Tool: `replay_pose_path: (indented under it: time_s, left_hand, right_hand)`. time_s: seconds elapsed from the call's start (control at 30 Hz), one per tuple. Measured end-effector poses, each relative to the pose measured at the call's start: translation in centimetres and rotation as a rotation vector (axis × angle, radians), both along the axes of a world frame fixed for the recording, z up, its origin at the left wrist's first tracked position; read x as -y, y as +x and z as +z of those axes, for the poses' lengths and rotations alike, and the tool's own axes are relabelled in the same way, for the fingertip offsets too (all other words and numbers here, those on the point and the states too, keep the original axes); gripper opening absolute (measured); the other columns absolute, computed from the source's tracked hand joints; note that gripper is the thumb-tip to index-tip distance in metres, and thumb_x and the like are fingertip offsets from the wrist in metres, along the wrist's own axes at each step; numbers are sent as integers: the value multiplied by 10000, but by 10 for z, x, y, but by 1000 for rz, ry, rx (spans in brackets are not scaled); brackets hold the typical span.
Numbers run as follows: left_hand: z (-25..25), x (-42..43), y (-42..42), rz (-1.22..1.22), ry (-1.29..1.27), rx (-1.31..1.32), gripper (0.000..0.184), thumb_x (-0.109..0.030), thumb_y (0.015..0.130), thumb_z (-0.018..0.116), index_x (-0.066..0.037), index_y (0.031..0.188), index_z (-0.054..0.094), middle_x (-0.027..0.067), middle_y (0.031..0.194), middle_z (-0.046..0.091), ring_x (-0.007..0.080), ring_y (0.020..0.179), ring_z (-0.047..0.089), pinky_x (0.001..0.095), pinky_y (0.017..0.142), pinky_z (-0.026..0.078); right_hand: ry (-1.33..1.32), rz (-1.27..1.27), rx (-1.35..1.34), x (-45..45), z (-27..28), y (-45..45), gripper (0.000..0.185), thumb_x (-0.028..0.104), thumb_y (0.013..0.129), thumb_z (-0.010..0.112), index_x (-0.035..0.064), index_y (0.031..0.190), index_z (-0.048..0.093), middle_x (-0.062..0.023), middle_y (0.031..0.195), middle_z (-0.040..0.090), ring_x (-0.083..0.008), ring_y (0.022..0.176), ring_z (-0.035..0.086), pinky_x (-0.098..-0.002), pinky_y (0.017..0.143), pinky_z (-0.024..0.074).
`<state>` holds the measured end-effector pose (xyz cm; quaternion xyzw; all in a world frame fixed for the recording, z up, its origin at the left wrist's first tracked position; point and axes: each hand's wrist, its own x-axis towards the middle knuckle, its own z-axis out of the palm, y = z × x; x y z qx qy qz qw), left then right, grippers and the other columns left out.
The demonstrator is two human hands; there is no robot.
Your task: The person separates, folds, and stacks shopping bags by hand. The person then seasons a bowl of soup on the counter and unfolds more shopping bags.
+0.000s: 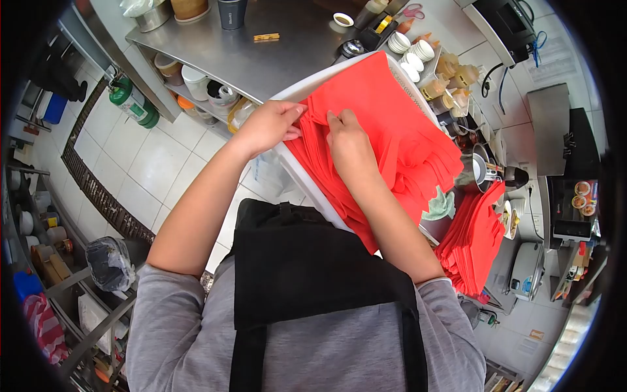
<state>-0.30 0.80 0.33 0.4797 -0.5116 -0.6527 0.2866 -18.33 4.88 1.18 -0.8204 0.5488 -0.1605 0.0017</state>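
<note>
A fabric pile lies in a tub, another stack right of it.

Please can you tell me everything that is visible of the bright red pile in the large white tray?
The pile of matte red sheets, apparently soft fabric, lies in the white tray. Its top is fairly smooth at the far end; nearer, many layers fan out in wavy folds. The left hand and right hand pinch its left edge. A crumpled pale-green piece lies against its lower right.
</note>
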Motion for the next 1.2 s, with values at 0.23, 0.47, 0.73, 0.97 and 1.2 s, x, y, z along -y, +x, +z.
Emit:
replay_pose_path:
  time_s: [0.23,0.47,0.73,0.97,1.2]
  left_hand:
    - [-1,-4,-13,66,-78,57,355,-129,924,563,-12,1259,536,65,963,598,101,855,599,230,768,542]
    - [35,-12,-27,-6,-177,-287,432,-79,870,632,-63,1286,515,33,982,544,100,878,574,239,782,519]
    - [156,-4,-43,150,-1752,272,640,-262,630,833,-152,1198,559,106,1252,516,295,1142,507,417,914,407]
    - [231,-16,-81,-37,-1708,-41,532,-208,733,782,-79,1159,492,147,1210,558,354,1085,575,372,841,488]
    - [266,-40,-113,-81,-1388,-375,158,-76,939,526,-34,1091,520,107,1040,595,226,893,614,303,780,482]
  right_hand:
    - [131,-27,115,-7,1,12,330,21,822,571,-128,1116,548,-223,1002,537,-354,886,619,-402,753,534]
    - [-28,-103,442,-17,16,-6,454,25,800,632,-45,1227,495,-277,1134,557,-416,967,600,-438,831,500]
    - [66,-92,581,-63,230,-97,289,20,880,602,13,1168,580,-87,987,671,-108,903,588,-275,849,462]
    - [-186,-25,607,-73,288,-126,301,48,899,603,16,1192,541,-72,1091,631,-115,1008,551,-270,898,434]
    - [-670,251,619,-67,275,-141,482,-32,858,631,82,1271,410,-123,1153,572,-211,1049,590,-336,934,447]
